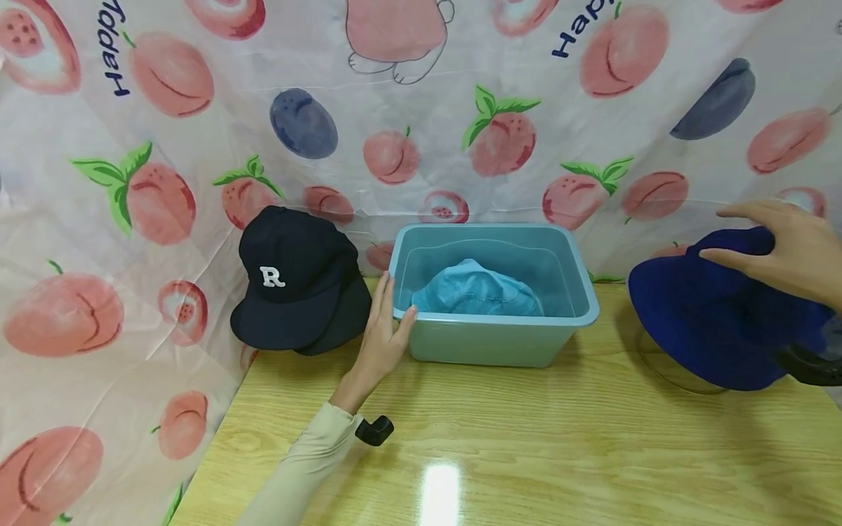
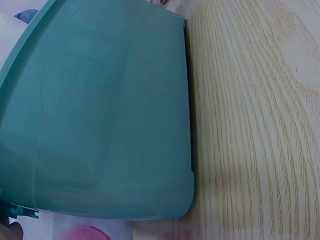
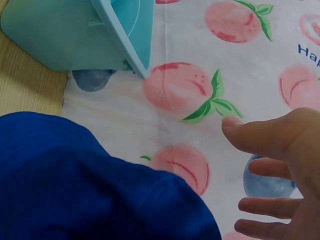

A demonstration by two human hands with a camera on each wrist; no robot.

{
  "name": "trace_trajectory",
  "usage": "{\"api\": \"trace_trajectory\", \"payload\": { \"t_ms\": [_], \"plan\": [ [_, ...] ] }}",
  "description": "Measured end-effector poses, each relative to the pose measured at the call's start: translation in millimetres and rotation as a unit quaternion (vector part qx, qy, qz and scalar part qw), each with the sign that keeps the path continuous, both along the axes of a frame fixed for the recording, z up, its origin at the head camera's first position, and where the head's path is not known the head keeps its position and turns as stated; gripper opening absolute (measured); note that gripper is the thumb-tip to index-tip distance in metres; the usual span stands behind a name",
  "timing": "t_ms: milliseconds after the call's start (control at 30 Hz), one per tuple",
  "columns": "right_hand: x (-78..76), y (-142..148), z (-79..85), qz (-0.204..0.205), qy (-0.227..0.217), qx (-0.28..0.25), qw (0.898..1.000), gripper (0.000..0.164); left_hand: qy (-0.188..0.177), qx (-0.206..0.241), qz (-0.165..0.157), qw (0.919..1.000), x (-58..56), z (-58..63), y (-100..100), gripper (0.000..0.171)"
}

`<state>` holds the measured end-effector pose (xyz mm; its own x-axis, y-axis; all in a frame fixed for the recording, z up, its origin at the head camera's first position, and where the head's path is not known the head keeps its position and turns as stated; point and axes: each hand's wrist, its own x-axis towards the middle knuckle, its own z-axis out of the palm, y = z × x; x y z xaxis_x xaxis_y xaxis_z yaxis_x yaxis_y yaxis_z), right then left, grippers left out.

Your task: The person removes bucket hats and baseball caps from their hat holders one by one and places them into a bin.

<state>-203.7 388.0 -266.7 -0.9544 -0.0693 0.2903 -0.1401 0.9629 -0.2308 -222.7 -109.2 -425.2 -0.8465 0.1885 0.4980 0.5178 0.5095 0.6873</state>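
A teal plastic bin (image 1: 493, 343) stands on the table with a light blue cap (image 1: 473, 288) lying inside it. My left hand (image 1: 381, 332) rests at the bin's left front corner, fingers extended along the rim. The bin's outer wall (image 2: 105, 110) fills much of the left wrist view. On the right, my right hand (image 1: 789, 248) hovers over the crown of a dark blue brimmed hat (image 1: 697, 314), thumb and fingers spread. In the right wrist view the right hand's thumb and fingers (image 3: 270, 132) are apart with nothing between them, beside the blue hat (image 3: 85, 175).
Left of the bin sits a black cap (image 1: 296, 256) with a white letter R, overlapping another dark cap (image 1: 349, 314). A fruit-print cloth (image 1: 421, 109) hangs behind and at the left. The wood-grain table (image 1: 526, 438) extends in front.
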Motion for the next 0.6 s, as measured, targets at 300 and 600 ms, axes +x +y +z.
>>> {"api": "trace_trajectory", "payload": {
  "t_ms": [300, 600],
  "plan": [
    [1.7, 8.2, -1.7, -0.035, -0.019, 0.032, 0.999, 0.076, 0.003, -0.002, 0.003, 1.0, 0.8, 0.5, -0.5, 0.068],
    [-0.1, 30.4, -12.0, -0.039, -0.036, 0.042, 0.998, 0.079, 0.002, -0.003, 0.005, 1.0, 2.2, 0.3, 0.0, 0.067]
  ]
}}
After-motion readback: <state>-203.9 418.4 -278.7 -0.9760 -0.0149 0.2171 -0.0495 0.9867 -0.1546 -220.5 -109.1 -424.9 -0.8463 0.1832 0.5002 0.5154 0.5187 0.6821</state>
